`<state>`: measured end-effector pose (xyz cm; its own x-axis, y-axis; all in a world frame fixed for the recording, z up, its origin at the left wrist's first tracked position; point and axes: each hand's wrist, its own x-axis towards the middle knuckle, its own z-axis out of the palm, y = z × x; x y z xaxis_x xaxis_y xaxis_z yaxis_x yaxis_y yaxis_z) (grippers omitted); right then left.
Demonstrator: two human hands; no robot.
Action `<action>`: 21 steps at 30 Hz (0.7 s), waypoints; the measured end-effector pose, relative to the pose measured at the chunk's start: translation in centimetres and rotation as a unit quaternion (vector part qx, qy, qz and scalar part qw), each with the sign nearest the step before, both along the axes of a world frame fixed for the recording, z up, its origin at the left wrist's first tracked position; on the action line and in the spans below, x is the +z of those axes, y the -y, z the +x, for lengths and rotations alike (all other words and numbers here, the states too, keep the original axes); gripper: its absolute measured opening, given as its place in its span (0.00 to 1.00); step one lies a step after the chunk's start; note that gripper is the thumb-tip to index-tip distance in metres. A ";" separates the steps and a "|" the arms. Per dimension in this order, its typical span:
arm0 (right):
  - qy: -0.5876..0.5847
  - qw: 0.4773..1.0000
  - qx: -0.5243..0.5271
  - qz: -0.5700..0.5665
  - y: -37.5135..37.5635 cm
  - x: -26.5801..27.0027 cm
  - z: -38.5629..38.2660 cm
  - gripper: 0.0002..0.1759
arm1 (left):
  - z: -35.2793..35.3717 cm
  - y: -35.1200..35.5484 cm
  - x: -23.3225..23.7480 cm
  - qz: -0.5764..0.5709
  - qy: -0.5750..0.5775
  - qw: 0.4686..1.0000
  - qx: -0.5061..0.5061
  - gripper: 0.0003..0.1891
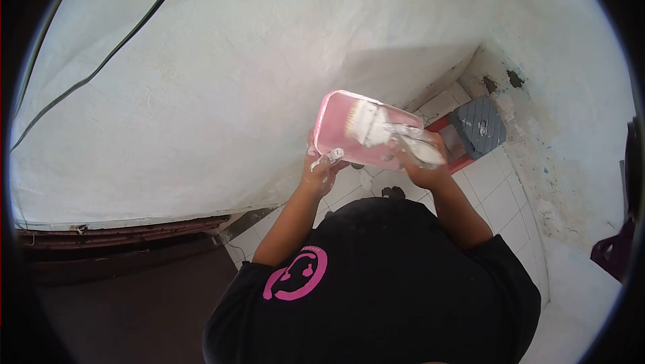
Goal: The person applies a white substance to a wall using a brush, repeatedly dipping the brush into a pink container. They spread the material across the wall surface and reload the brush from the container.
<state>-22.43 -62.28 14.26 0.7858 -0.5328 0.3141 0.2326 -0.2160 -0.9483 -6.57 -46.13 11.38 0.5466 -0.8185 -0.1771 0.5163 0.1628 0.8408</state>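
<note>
My left hand (325, 164) grips the near left corner of a pink plastic tub (336, 122), its thumb smeared with white paint. The tub is held up in front of my chest, with white smears along its rim. In my right hand (426, 162) is a wide paintbrush (368, 124), its bristles coated in white and lying over the inside of the tub. The brush handle, streaked with white, runs back into my closed fingers. Slight blur softens the brush and right hand.
A pale, patchy wall (222, 82) rises ahead, with a black cable (114, 51) hanging at the left. A grey and red step stool (478, 129) stands on the white tiled floor (494, 179). Another wall (557, 122) with peeling spots is on the right. A dark surface (134, 303) lies at lower left.
</note>
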 end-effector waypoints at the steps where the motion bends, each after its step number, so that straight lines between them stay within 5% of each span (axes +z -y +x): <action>1: 0.000 1.000 0.000 -0.001 -0.4 -0.1 1.0 0.09 | 0.0 -0.3 0.1 -0.004 -0.010 1.000 -0.014 0.39; 3: 0.065 0.963 0.000 -0.261 -1.5 -1.4 3.1 0.08 | 0.1 -0.9 -0.3 -0.002 -0.004 1.000 -0.012 0.39; 4: 0.077 0.959 -0.089 -0.258 -3.0 -2.1 4.3 0.09 | 0.3 -1.4 -0.4 0.000 0.002 1.000 -0.010 0.39; 7: 0.148 0.983 -0.049 -0.094 -4.0 -0.7 5.4 0.10 | 0.0 -1.7 1.2 -0.003 0.030 0.999 0.015 0.38; 8: 0.035 0.991 -0.008 -0.128 -3.9 0.0 4.8 0.09 | 0.2 -2.1 1.1 -0.004 0.028 0.999 0.019 0.38; 15: -0.045 0.990 0.006 -0.132 -3.5 1.0 2.4 0.10 | 1.4 -5.7 1.0 -0.051 0.027 0.995 0.080 0.36; 17: 0.152 0.979 -0.079 -0.112 -3.5 -0.3 2.6 0.12 | 2.0 -6.3 0.9 -0.072 0.025 0.993 0.092 0.36; 18: 0.083 0.994 -0.029 -0.072 -2.8 -0.6 1.5 0.13 | 2.2 -6.5 1.0 -0.073 0.033 0.991 0.104 0.36; 19: 0.017 0.995 -0.002 0.103 -2.7 0.1 0.7 0.08 | 2.3 -6.8 1.0 -0.074 0.041 0.990 0.116 0.35; 21: -0.019 0.931 0.071 0.358 -1.0 1.4 -0.4 0.13 | 2.3 -7.6 1.9 -0.073 0.027 0.989 0.126 0.35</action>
